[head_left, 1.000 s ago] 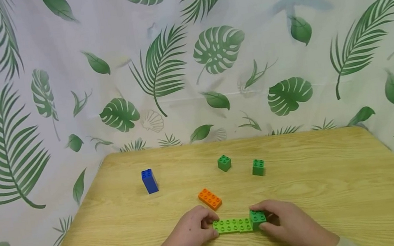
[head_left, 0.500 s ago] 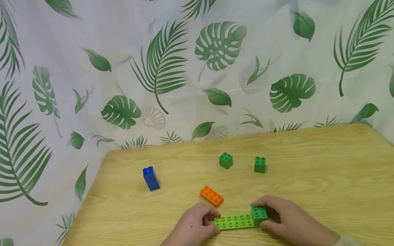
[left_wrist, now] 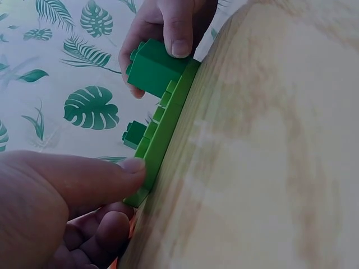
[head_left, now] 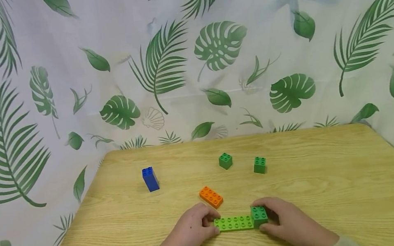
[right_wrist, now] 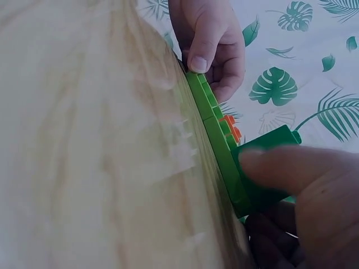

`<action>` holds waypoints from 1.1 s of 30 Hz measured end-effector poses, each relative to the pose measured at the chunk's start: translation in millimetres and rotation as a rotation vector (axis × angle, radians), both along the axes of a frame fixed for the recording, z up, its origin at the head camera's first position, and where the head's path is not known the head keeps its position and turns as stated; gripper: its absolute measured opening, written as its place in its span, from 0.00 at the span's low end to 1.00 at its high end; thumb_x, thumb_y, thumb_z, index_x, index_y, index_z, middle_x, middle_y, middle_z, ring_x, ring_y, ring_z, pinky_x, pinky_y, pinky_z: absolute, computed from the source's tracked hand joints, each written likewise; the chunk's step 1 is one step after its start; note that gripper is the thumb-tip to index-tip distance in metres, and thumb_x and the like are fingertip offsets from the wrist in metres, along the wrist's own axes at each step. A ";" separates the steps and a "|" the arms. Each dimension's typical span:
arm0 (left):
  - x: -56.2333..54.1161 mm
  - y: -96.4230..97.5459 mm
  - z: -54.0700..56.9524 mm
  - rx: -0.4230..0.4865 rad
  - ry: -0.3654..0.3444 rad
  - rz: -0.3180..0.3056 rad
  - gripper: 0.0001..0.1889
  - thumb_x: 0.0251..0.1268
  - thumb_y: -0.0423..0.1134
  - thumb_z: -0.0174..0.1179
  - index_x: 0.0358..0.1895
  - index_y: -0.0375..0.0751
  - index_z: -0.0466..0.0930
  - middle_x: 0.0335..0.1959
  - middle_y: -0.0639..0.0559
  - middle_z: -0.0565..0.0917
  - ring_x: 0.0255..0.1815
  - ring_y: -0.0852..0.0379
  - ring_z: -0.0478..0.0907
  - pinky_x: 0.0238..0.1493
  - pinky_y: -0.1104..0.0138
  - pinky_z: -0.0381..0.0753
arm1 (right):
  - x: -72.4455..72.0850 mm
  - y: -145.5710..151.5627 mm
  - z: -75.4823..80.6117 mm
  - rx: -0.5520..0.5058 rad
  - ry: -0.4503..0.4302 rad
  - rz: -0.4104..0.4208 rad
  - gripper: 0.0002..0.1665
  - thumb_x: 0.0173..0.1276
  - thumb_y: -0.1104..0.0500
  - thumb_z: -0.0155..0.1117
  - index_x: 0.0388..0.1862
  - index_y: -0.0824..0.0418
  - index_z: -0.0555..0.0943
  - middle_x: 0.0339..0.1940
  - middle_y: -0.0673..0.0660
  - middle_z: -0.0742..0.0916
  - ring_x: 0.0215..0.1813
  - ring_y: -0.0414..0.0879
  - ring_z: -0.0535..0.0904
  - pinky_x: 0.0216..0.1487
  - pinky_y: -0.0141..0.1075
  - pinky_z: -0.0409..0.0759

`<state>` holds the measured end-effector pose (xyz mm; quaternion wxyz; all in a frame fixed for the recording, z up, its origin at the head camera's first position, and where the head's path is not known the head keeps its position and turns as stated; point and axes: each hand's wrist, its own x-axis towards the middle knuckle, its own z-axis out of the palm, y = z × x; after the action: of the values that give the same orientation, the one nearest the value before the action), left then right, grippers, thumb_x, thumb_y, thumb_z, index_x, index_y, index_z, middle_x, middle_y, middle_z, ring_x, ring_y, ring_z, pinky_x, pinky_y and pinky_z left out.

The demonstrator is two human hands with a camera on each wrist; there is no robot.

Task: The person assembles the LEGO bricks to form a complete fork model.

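Observation:
Near the front of the table, two lime green building bricks lie end to end as a flat strip. The longer lime brick (head_left: 227, 224) is on the left, the other lime brick (head_left: 246, 222) on the right, and a thin seam shows between them. My left hand (head_left: 193, 228) pinches the strip's left end between thumb and fingers. On the right end sits a taller dark green brick (head_left: 259, 217), and my right hand (head_left: 293, 223) grips it by its near and far sides. In the right wrist view, the thumb (right_wrist: 275, 168) presses against the dark green brick's side.
An orange brick (head_left: 211, 197) lies just beyond my left hand. Farther back stand a blue block (head_left: 150, 179) at the left and two small green bricks, one near the middle (head_left: 225, 160) and one to its right (head_left: 260, 165). A leaf-patterned curtain (head_left: 175, 67) hangs behind the table.
One second ago the two lime bricks sat slightly out of line with each other; now they run in one straight row. Both hands keep their holds, and the other bricks stay put.

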<state>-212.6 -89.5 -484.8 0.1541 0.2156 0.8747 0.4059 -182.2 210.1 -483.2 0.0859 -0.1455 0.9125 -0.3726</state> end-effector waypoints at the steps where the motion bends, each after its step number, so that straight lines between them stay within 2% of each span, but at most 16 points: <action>1: 0.2 -0.1 0.0 0.001 0.001 0.000 0.12 0.63 0.43 0.71 0.49 0.56 0.85 0.37 0.62 0.78 0.36 0.61 0.74 0.37 0.66 0.74 | 0.4 0.0 -0.3 -0.011 -0.011 -0.003 0.30 0.65 0.39 0.72 0.64 0.41 0.77 0.65 0.47 0.79 0.68 0.50 0.73 0.65 0.54 0.72; 4: 0.5 -0.6 -0.1 0.002 0.004 -0.003 0.12 0.63 0.44 0.71 0.49 0.56 0.85 0.37 0.62 0.78 0.36 0.61 0.74 0.38 0.66 0.74 | 1.2 0.5 -1.0 -0.039 -0.034 -0.008 0.32 0.66 0.34 0.68 0.66 0.41 0.76 0.66 0.47 0.78 0.70 0.51 0.72 0.66 0.55 0.70; 6: 0.6 -1.0 -0.2 0.000 0.008 -0.005 0.12 0.63 0.44 0.71 0.49 0.57 0.85 0.37 0.62 0.78 0.36 0.61 0.74 0.38 0.66 0.74 | 1.1 1.0 -0.5 -0.057 -0.042 -0.003 0.32 0.68 0.33 0.64 0.67 0.41 0.75 0.65 0.45 0.79 0.68 0.49 0.73 0.64 0.52 0.73; 11: 0.8 -2.0 0.3 -0.002 0.007 -0.005 0.12 0.63 0.44 0.71 0.49 0.56 0.85 0.37 0.62 0.78 0.36 0.61 0.74 0.37 0.66 0.74 | -1.1 5.6 4.1 -0.104 -0.041 0.033 0.29 0.76 0.36 0.57 0.69 0.47 0.75 0.60 0.45 0.81 0.55 0.43 0.78 0.51 0.38 0.78; 14: 0.7 -1.9 0.4 0.001 0.007 -0.005 0.12 0.63 0.44 0.71 0.49 0.56 0.85 0.37 0.62 0.78 0.36 0.61 0.74 0.37 0.66 0.74 | -3.5 10.1 7.9 -0.127 -0.019 0.034 0.27 0.78 0.40 0.54 0.69 0.51 0.75 0.60 0.47 0.82 0.52 0.43 0.79 0.49 0.36 0.79; 20: 0.2 -1.4 -0.8 0.008 0.013 0.003 0.12 0.63 0.44 0.71 0.49 0.56 0.85 0.38 0.63 0.78 0.36 0.62 0.74 0.37 0.66 0.74 | -13.6 21.5 13.7 -0.117 0.070 -0.019 0.24 0.80 0.44 0.54 0.67 0.54 0.76 0.61 0.51 0.81 0.54 0.45 0.79 0.50 0.39 0.80; 25: 0.3 -1.0 -1.0 0.012 0.012 0.003 0.13 0.62 0.43 0.72 0.49 0.56 0.85 0.37 0.62 0.78 0.36 0.62 0.74 0.37 0.66 0.74 | -28.8 33.3 16.7 -0.094 0.169 -0.068 0.24 0.80 0.47 0.56 0.67 0.58 0.76 0.62 0.55 0.81 0.55 0.47 0.79 0.49 0.41 0.80; 30: 0.5 -1.0 -1.1 0.013 0.011 0.007 0.12 0.62 0.42 0.72 0.49 0.56 0.85 0.37 0.62 0.78 0.36 0.62 0.74 0.38 0.66 0.74 | -46.3 41.5 18.4 -0.076 0.240 -0.103 0.27 0.80 0.48 0.57 0.70 0.60 0.73 0.66 0.60 0.77 0.56 0.52 0.79 0.51 0.49 0.80; 33: 0.2 -1.7 -1.4 0.013 0.016 0.007 0.12 0.62 0.42 0.72 0.48 0.56 0.85 0.37 0.62 0.78 0.36 0.62 0.74 0.38 0.66 0.74 | -55.8 44.3 17.4 -0.072 0.235 -0.123 0.32 0.79 0.44 0.57 0.74 0.59 0.70 0.68 0.61 0.74 0.57 0.56 0.77 0.51 0.52 0.80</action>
<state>-212.4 -91.2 -486.2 0.1441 0.2167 0.8741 0.4102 -238.0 254.4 -465.9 -0.0498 -0.1347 0.9094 -0.3903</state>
